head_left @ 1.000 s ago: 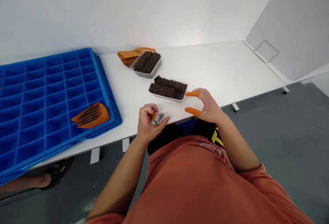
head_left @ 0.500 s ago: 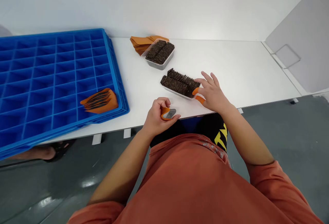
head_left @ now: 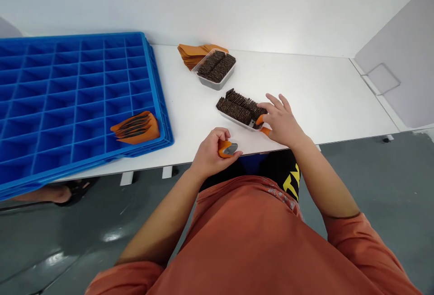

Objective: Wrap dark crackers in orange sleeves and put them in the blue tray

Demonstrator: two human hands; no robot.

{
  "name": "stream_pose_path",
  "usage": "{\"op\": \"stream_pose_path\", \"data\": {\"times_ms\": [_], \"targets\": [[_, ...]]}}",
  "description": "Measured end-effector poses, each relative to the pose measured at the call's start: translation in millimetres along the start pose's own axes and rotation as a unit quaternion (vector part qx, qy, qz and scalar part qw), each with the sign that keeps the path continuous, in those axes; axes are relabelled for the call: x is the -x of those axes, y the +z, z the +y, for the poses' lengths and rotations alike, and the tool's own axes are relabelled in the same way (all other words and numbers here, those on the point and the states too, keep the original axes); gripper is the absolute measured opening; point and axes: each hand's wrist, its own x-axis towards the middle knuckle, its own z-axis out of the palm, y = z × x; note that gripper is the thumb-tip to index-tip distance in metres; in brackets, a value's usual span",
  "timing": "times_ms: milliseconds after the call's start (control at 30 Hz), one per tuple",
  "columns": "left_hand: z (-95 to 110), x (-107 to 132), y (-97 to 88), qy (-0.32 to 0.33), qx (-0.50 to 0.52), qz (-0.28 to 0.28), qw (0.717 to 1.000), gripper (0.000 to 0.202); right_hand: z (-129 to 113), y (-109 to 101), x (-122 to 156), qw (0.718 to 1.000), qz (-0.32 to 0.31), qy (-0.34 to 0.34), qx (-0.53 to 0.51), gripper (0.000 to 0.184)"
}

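Note:
My left hand [head_left: 214,150] is closed around a small orange pouch [head_left: 224,149], its grey inside showing at the mouth. My right hand [head_left: 280,121] wears orange covers on thumb and index finger. Those two fingertips pinch at the near right end of a clear plastic tub [head_left: 233,119], apparently on a thin dark piece [head_left: 258,126]; the other fingers are raised and spread. Two rows of thin dark pieces [head_left: 239,110] stand packed in this tub. Several orange pouches with dark openings [head_left: 137,128] lie overlapped in the blue tray's near right corner.
On the left, stacked blue compartment trays [head_left: 158,91] cover much of the white table [head_left: 325,91]. A second tub [head_left: 217,85] of dark pieces stands farther back, before a pile of flat orange pouches [head_left: 186,53]. Someone's foot [head_left: 69,193] shows under the table.
The view has shifted slightly. My right thumb and index finger have come closer together at the tub's end. My left hand keeps hold of the pouch, tilted a little differently.

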Motion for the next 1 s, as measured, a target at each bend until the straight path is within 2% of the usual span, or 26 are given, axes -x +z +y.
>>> {"op": "stream_pose_path", "data": {"times_ms": [300, 367, 467, 567, 667, 800, 1000], "targets": [[0, 0, 1.3, -0.008, 0.001, 0.002, 1.000, 0.054, 16, -24, 14, 0.995, 0.046, 0.024, -0.080, 0.023], [1, 0, 1.1, -0.009, 0.005, 0.001, 1.000, 0.053, 10, -31, 18, 0.991, 0.075, 0.027, -0.109, 0.020], [3, 0, 0.2, -0.004, 0.017, -0.004, 1.000, 0.050, -13, -35, 24, 0.980, 0.103, 0.002, -0.172, 0.016], [3, 1, -0.8, -0.001, 0.032, -0.020, 0.999, 0.050, -40, -23, 27, 0.964, 0.084, -0.064, -0.246, 0.014], [2, 2, -1.8, 0.001, 0.042, -0.037, 0.998, 0.053, -56, -3, 26, 0.957, 0.076, -0.054, -0.273, 0.016], [3, 2, -3.0, -0.012, 0.056, -0.054, 0.997, 0.053, -61, 12, 21, 0.971, 0.062, -0.037, -0.228, 0.020], [7, 1, -5.2, -0.021, 0.061, -0.062, 0.996, 0.052, -65, 8, 22, 0.985, 0.068, -0.058, -0.147, 0.033]]}}
